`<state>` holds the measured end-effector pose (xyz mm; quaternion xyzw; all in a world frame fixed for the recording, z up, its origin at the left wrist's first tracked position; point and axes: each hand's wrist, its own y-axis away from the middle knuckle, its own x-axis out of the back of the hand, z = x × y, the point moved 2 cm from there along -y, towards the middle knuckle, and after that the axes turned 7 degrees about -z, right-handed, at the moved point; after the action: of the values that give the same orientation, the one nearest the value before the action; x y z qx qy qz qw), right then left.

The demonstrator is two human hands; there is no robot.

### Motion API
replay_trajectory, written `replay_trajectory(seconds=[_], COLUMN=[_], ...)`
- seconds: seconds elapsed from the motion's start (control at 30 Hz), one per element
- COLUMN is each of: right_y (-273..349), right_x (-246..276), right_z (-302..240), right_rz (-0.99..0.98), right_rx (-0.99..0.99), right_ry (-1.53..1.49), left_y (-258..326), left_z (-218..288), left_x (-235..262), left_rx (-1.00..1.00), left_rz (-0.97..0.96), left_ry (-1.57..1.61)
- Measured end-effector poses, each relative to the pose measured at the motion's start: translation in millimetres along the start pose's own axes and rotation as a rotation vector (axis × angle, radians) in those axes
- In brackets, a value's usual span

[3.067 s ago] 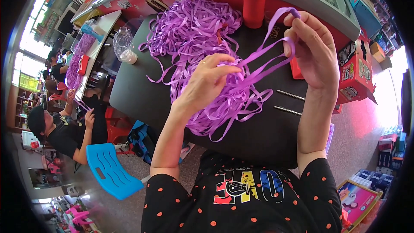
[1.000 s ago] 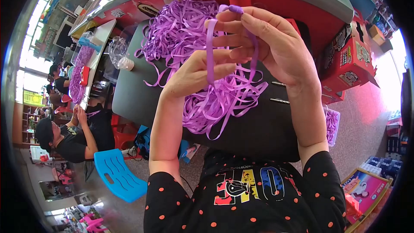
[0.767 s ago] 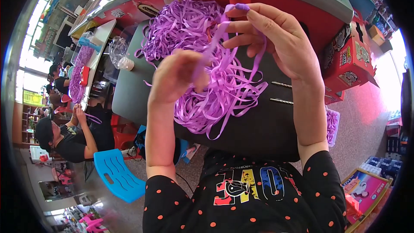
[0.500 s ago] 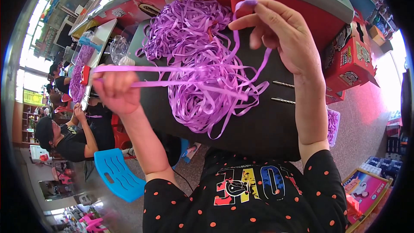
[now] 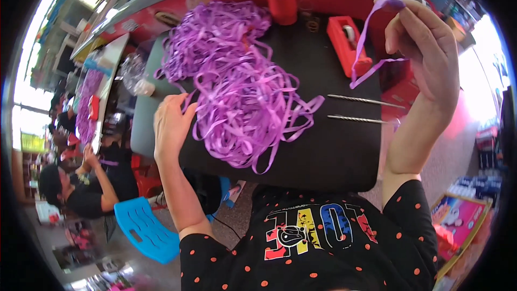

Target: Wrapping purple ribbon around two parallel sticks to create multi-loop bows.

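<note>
At table edge (image 5: 323,175), left hand (image 5: 171,125) on ribbon pile (image 5: 237,86)

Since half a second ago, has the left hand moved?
Yes. The left hand has come in from beyond the black table's left edge to the purple ribbon pile.

Flat pink box (image 5: 460,218) with a cartoon picture, yellow edge, lying on the floor at near right, beside the person's right sleeve. Behind it, a stack of blue packs (image 5: 476,186) on the floor, small, details unclear. Red cartons (image 5: 401,89) with pale printing stacked just right of the black counter (image 5: 334,151), partly hidden by the right forearm. Long signboard (image 5: 156,8) along the far edge, grey on top with a red band under it, carrying small pictures. Far left, a white panel (image 5: 99,83) holding blue, red and purple packaged items. No screens visible.
</note>
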<state>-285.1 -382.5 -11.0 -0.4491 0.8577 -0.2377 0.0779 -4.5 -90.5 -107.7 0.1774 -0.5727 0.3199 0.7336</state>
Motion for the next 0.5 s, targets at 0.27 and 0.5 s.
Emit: replay_trajectory(seconds=[0.27, 0.5], right_y=[80.2, 120.2], right_x=[95.0, 127.3], right_z=[-50.7, -36.8], right_rz=[0.024, 0.106], right_rx=[-0.305, -0.375], right_ry=[0.645, 0.608], left_y=[-15.2, -47.9], left_z=[181.5, 332.8], left_x=[7.7, -50.8], left_rx=[-0.711, -0.891], left_rz=[-0.182, -0.769], left_ry=[0.684, 1.241])
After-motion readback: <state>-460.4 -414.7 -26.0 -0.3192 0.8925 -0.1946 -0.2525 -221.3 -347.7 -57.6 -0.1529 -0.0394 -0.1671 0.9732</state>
